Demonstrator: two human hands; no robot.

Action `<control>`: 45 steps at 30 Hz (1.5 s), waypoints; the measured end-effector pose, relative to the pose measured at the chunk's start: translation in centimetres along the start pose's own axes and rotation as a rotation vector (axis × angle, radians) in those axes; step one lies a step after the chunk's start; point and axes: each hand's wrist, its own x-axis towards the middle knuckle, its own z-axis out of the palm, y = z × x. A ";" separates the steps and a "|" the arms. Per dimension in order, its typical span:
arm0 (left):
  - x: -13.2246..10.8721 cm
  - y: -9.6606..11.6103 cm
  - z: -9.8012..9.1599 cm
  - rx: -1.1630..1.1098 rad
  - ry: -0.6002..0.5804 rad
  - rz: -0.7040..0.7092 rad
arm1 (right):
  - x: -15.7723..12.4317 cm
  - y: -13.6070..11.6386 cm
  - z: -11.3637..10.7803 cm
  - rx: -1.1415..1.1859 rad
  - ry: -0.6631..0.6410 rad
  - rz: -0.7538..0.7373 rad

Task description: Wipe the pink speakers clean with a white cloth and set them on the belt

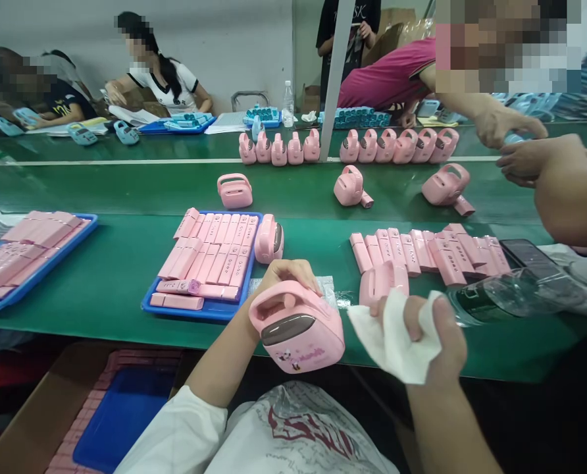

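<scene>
Holding the pink device in our left fingers and white cloth in our right fingers, we risk a drop should the handle slip.

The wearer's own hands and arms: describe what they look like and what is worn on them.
The left hand and right hand are both without gloves, and no watch or bracelet shows on either wrist. A plain white sleeve ends near the left elbow. The right forearm is uncovered as far as the picture shows; its sleeve is out of view.
</scene>
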 end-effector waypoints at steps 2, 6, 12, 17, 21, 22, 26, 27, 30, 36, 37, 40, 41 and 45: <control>0.5 1.1 0.4 0.065 0.004 -0.022 | 1.5 -1.8 -1.0 -0.243 0.161 -0.085; 2.6 3.9 1.6 0.456 0.189 -0.203 | 6.4 -4.1 -3.0 -1.034 0.324 -0.294; 7.2 6.3 0.2 1.099 0.336 -0.074 | 14.7 -3.6 -3.9 -1.665 -0.078 0.030; 11.3 7.6 -3.8 1.272 0.333 -0.074 | 18.6 -1.6 -3.2 -1.756 -0.241 0.200; 15.2 8.6 -7.0 1.454 0.337 -0.103 | 21.4 -0.1 -2.9 -1.774 -0.377 0.331; 16.3 8.7 -7.9 1.499 0.348 -0.112 | 22.1 0.3 -2.8 -1.769 -0.410 0.356; 19.9 8.1 -11.9 1.624 0.358 -0.158 | 23.6 2.1 -2.0 -1.718 -0.485 0.409; 20.5 7.8 -13.0 1.653 0.349 -0.182 | 23.7 2.6 -1.8 -1.702 -0.488 0.414; 21.9 6.4 -16.3 1.748 0.308 -0.275 | 23.8 4.0 -1.2 -1.641 -0.451 0.414; 23.6 4.5 -22.0 1.877 0.197 -0.445 | 23.9 6.0 -1.1 -1.611 -0.366 0.408; 23.7 4.4 -22.8 1.885 0.183 -0.466 | 24.0 6.1 -1.1 -1.655 -0.381 0.430; 23.9 4.3 -24.5 1.890 0.142 -0.520 | 24.7 6.0 -0.6 -1.764 -0.439 0.463; 24.0 4.4 -24.9 1.889 0.131 -0.540 | 25.1 5.9 -0.2 -1.786 -0.457 0.460; 24.2 4.5 -25.9 1.891 0.097 -0.634 | 28.4 5.8 2.5 -1.825 -0.483 0.401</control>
